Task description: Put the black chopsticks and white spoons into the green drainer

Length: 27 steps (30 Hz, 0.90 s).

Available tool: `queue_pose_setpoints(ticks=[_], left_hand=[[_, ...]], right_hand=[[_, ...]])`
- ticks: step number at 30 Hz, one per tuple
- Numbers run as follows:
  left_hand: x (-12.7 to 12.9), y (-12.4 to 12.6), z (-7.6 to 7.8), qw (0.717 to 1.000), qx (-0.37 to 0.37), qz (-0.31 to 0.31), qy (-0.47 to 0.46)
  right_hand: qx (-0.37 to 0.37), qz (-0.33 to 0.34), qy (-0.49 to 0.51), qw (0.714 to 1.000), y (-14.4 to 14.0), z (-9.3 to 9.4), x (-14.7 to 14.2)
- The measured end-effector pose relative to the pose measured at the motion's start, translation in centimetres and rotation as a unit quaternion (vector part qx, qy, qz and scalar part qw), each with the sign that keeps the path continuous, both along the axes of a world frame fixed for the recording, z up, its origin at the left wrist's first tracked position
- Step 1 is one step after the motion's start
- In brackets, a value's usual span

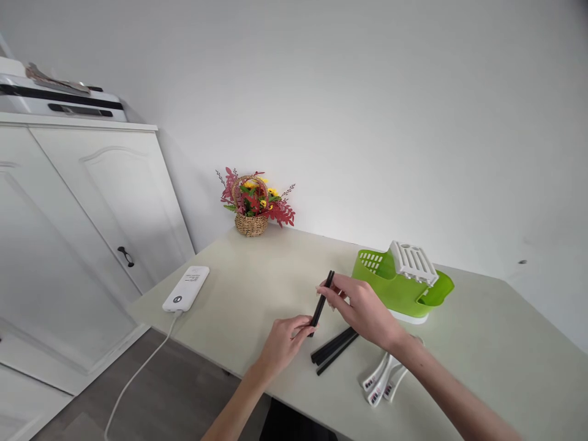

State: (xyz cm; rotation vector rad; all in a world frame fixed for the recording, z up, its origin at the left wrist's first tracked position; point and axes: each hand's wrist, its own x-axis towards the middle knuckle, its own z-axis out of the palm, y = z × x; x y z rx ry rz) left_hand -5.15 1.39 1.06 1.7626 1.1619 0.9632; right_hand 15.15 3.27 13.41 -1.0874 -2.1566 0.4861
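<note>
- Black chopsticks are pinched near the lower end by the left hand, near the upper end by the right hand; held tilted over the table, left of the green caddy.
- Loose chopsticks are laid below.
- White-handled utensils are bunched beside them; dark-and-pink labels can't be read.
- White power bank: printed lines are seen, too small to read.

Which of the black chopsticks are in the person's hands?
The slim bundle pinched near its upper end by the right hand and lower end by the left hand; the other black chopsticks lie on the table.
</note>
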Motion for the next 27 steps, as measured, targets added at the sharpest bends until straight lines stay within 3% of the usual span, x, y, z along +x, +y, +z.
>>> queue_pose_setpoints(ticks=[6,11,22,25,27], left_hand=[[0.0,0.1,-0.3,1.0,0.014,0.0,0.004],[0.2,-0.1,-0.1,0.999,0.039,0.001,0.024],[0.1,0.3,-1.6,0.981,0.143,0.028,0.128],[0.0,0.1,-1.4,0.98,0.145,0.038,0.134],[-0.1,0.0,-1.1,0.981,0.142,0.044,0.127]], right_hand=[[-0.012,0.02,0.009,1.0,-0.5,0.9,0.6],[0.031,-0.027,0.035,0.999,-1.5,2.6,1.0],[0.088,-0.056,-0.022,0.994,-2.6,2.1,2.2],[0.095,-0.06,-0.031,0.993,-2.9,3.4,3.5],[0.107,-0.102,-0.005,0.989,-2.9,5.1,4.8]])
